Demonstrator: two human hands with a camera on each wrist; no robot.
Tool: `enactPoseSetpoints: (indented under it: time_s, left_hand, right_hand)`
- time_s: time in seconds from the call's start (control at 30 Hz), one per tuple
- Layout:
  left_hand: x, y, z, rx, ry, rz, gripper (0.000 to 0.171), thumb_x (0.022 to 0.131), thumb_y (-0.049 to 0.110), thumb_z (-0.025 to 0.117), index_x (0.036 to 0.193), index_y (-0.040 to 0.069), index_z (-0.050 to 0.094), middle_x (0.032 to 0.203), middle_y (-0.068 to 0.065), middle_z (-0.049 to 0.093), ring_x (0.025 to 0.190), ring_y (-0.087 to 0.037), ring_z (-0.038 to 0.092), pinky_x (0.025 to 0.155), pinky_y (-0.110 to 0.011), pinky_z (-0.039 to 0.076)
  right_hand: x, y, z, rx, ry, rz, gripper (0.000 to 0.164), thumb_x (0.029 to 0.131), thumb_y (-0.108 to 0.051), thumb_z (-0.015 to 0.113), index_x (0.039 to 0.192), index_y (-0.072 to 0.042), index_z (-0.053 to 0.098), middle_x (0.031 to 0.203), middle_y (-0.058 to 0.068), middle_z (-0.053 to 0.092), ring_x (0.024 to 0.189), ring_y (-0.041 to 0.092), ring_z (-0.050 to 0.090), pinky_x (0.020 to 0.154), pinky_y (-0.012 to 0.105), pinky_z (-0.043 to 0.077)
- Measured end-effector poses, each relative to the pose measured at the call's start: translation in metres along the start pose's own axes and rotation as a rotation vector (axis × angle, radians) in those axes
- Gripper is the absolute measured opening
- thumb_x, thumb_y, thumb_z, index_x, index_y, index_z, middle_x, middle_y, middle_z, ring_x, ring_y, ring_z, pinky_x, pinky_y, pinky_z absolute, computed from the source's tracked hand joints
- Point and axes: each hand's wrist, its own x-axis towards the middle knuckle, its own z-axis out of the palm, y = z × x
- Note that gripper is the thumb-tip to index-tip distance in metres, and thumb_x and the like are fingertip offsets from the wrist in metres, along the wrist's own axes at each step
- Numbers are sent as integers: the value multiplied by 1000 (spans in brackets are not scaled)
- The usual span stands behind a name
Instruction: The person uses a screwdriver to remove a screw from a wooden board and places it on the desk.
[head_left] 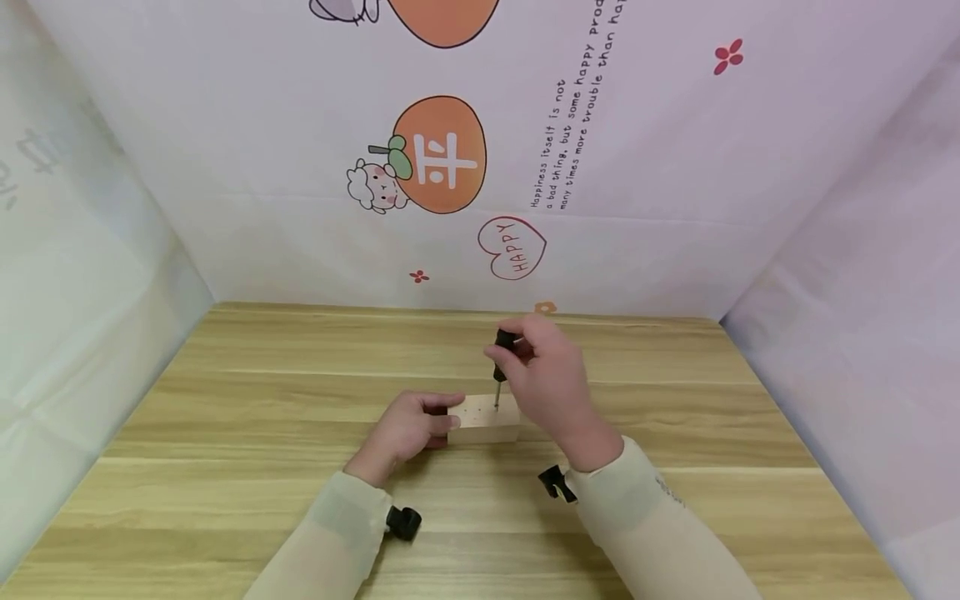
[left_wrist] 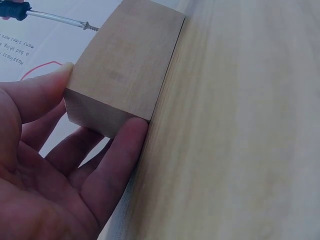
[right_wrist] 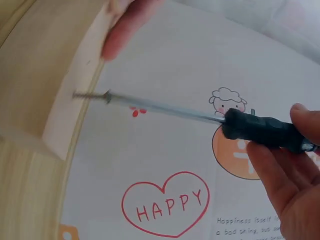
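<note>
A pale wooden block (head_left: 483,434) lies on the table, with several small dark holes in its top face. My left hand (head_left: 407,427) grips its left end, thumb at the top edge and fingers around the end and lower edge. In my right hand (head_left: 553,379) is a screwdriver (right_wrist: 265,129) with a black handle, pinched between thumb and fingers. Its steel shaft points down at the block, and the tip sits on the head of a screw (right_wrist: 91,95). The screw stands upright in the block's top face, with much of its threaded length showing above the wood.
The wood-grain table (head_left: 300,367) extends around the block on all sides. Behind it hangs a white printed cloth (head_left: 660,167), and further white cloth (head_left: 90,250) encloses the sides. Black clips (head_left: 405,523) are fixed at both sleeve cuffs.
</note>
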Motion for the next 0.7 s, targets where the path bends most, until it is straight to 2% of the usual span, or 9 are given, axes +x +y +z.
enactPoseSetpoints:
  time_s: [0.1,0.23,0.27,0.33,0.5,0.6,0.7]
  left_hand:
    - [0,0,0,-1,4,-7,34,93,7,71,127,7,70,134,-10,60,99,-22,65,77,-38,58]
    - [1,0,0,-9,10,-16,33,93,6,71,126,8,71,134,-11,59,99,-22,65,77,-38,58]
    - [1,0,0,-9,10,-17,33,93,6,71,125,9,71,135,-11,59,100,-22,65,78,-38,58]
    - [1,0,0,-11,7,-17,33,93,7,71,126,9,71,136,-11,59,101,-22,65,78,-38,57]
    - [0,0,0,-18,3,-13,34,93,7,72,127,8,71,136,-9,59,104,-22,64,80,-39,57]
    - [1,0,1,-23,1,-17,34,93,8,72,126,8,71,135,-9,59,104,-22,64,80,-39,57]
    - [1,0,2,-19,3,-17,34,92,7,72,126,8,71,135,-10,60,103,-22,64,79,-38,57]
  right_hand:
    - [-1,6,-3,181,-39,24,27,82,3,80,106,0,70,95,8,69,76,18,69,67,28,57]
    - [-2,13,-7,402,-107,129,29,87,7,73,115,-1,69,103,11,71,86,24,71,74,32,58]
    - [-2,14,-8,404,-112,143,29,88,6,72,116,-1,69,104,10,71,88,25,71,75,33,58]
    - [-2,14,-8,332,-109,135,30,88,2,74,117,-3,67,104,9,69,91,24,70,75,32,58]
    - [-1,10,-4,112,-34,20,33,81,-4,83,111,-3,68,94,7,59,84,18,65,68,26,57]
    - [-1,10,-3,127,1,9,30,79,1,84,106,-3,71,91,5,61,75,16,63,65,24,55]
    - [-1,12,-6,272,-40,47,30,83,8,78,110,-1,70,95,6,66,77,19,67,67,27,56]
